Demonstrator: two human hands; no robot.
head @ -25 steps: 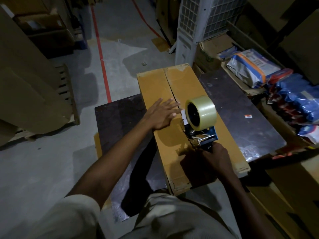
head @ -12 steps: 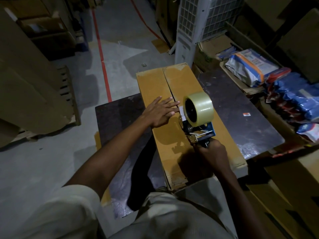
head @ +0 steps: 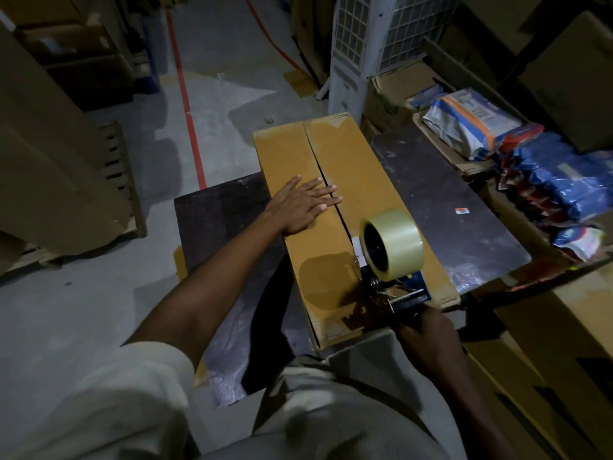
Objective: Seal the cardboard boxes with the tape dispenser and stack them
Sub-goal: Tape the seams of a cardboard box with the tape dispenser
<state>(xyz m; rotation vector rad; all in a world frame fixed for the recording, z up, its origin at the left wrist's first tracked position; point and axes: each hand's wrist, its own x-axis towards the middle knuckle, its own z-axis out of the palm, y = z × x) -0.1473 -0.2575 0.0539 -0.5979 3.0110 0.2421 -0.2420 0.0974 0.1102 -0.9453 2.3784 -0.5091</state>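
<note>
A long brown cardboard box point(head: 331, 154) lies on a dark table point(head: 441, 194), its two top flaps meeting in a centre seam. My left hand point(head: 300, 205) presses flat on the left flap, fingertips reaching the seam. My right hand point(head: 426, 333) grips the handle of a blue tape dispenser point(head: 394, 260) with a roll of clear tape, held over the near end of the box by the seam.
Bags of blue and white packaged goods point(head: 544, 171) sit in cartons to the right. A white grille unit point(head: 374, 38) stands behind the box. Flat cardboard sheets point(head: 49, 161) lean at the left. A red line point(head: 190, 121) runs along the grey floor.
The tape dispenser has pulled back toward me along the seam to the near end of the box. My left hand stays pressed on the left flap.
</note>
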